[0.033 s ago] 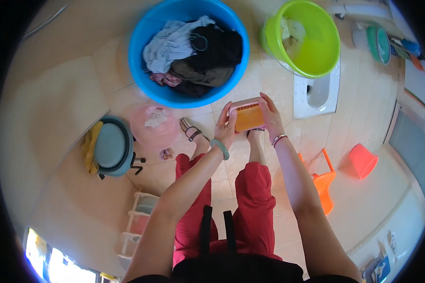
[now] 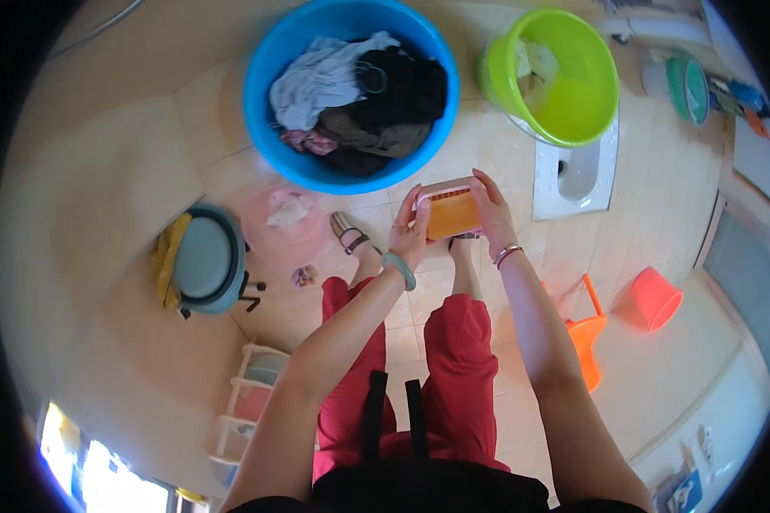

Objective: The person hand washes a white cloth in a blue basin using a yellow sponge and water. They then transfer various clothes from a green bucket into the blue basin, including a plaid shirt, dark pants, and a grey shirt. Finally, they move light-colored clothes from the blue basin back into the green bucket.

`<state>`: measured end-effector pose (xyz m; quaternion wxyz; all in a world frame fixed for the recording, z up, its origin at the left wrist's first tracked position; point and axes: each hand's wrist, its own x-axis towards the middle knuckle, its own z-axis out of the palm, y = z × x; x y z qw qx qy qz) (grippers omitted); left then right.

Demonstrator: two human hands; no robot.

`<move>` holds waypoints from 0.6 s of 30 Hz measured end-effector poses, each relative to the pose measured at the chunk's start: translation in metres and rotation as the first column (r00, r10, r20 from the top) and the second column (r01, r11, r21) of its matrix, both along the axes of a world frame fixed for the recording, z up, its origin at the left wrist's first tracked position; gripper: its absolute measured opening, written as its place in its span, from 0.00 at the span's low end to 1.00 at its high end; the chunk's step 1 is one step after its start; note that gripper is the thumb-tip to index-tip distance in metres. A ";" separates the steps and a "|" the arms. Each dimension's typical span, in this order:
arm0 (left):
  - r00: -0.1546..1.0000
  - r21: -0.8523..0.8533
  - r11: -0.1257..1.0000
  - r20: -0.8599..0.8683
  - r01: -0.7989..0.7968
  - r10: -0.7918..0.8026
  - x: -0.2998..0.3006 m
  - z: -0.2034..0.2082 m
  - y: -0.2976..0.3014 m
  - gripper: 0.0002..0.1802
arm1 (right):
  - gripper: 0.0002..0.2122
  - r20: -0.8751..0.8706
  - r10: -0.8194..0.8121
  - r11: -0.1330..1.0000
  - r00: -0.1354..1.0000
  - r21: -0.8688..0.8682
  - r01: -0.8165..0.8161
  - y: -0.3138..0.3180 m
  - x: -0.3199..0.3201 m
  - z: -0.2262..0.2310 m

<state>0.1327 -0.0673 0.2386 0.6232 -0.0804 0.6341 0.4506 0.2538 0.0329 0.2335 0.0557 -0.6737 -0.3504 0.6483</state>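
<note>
Between my two hands is a small rectangular box with an amber-orange face and a pale pink rim (image 2: 452, 213). A dark notched strip runs along the upper part of its face. My left hand (image 2: 409, 232) closes on the left end, thumb in front, with a green bangle at the wrist. On the right end my right hand (image 2: 494, 215) grips it, fingers bent over the edge. Beyond them stands a large blue tub (image 2: 261, 141) holding pale blue, black, brown and pinkish clothes (image 2: 364, 98). What the box contains cannot be made out.
A lime-green bucket (image 2: 603, 81) with pale cloth stands beside a white squat toilet (image 2: 586, 184). To the left are a pink basin (image 2: 274, 241) and a grey-blue basin (image 2: 207, 261). An orange chair (image 2: 583, 342) and a coral bucket (image 2: 656, 299) are at the right.
The surroundings have shifted slightly in the view, the blue tub a little to the right. Both hands keep the same hold on the box.
</note>
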 end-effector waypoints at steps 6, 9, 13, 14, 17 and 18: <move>0.990 0.003 0.991 0.025 -0.136 0.136 -0.053 0.085 -0.020 0.30 | 0.24 -0.123 0.073 0.996 0.990 -0.048 -0.080 0.011 -0.070 0.103; 0.963 0.017 0.965 0.067 -0.261 0.260 -0.070 0.124 -0.040 0.31 | 0.24 -0.283 0.186 0.979 0.941 -0.023 -0.201 0.004 -0.089 0.123; 0.917 0.065 0.915 0.047 -0.398 0.396 -0.087 0.171 -0.068 0.32 | 0.24 -0.399 0.373 0.926 0.838 0.101 -0.365 -0.007 -0.126 0.167; 0.905 0.087 0.900 0.040 -0.426 0.425 -0.090 0.183 -0.076 0.33 | 0.25 -0.399 0.421 0.905 0.815 0.125 -0.406 -0.012 -0.137 0.176; 0.844 0.125 0.837 0.015 -0.533 0.536 -0.101 0.210 -0.102 0.34 | 0.27 -0.397 0.522 0.843 0.755 0.102 -0.529 -0.031 -0.170 0.219; 0.825 0.143 0.815 0.014 -0.561 0.565 -0.105 0.219 -0.111 0.34 | 0.28 -0.418 0.563 0.816 0.713 0.146 -0.560 -0.038 -0.180 0.229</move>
